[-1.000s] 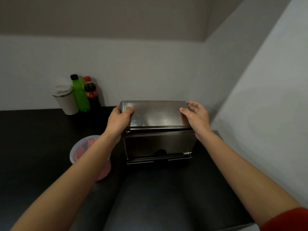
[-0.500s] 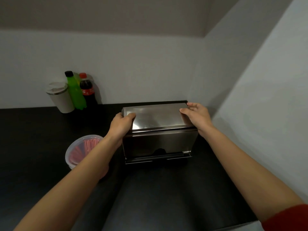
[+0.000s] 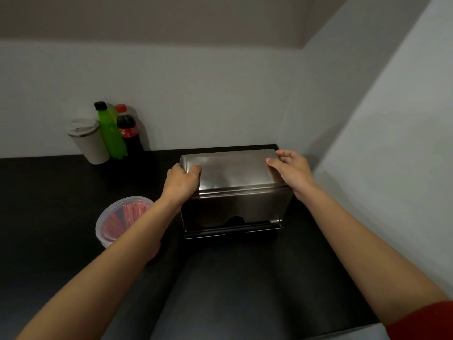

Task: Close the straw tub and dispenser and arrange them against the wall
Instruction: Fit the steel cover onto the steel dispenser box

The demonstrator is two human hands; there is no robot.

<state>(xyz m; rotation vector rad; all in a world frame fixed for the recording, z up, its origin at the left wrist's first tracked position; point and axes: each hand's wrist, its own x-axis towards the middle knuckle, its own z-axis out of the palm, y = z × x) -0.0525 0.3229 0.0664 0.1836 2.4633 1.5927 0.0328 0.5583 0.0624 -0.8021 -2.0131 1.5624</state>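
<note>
The steel dispenser (image 3: 235, 192) stands on the black counter (image 3: 245, 278) in the back right corner, its lid down, its rear edge close to the back wall. My left hand (image 3: 180, 184) grips the lid's left end. My right hand (image 3: 291, 170) holds the right end, fingers curled over the top edge. The round clear straw tub (image 3: 115, 219) with red straws sits to the dispenser's left, a clear lid on it; my left forearm hides its right side.
A white lidded cup (image 3: 88, 141), a green bottle (image 3: 110, 133) and a cola bottle (image 3: 128, 131) stand together against the back wall at the left. A white side wall (image 3: 392, 168) runs close along the dispenser's right.
The dispenser, held by both hands, has slid back toward the wall and the corner. The view has tilted down a little.
</note>
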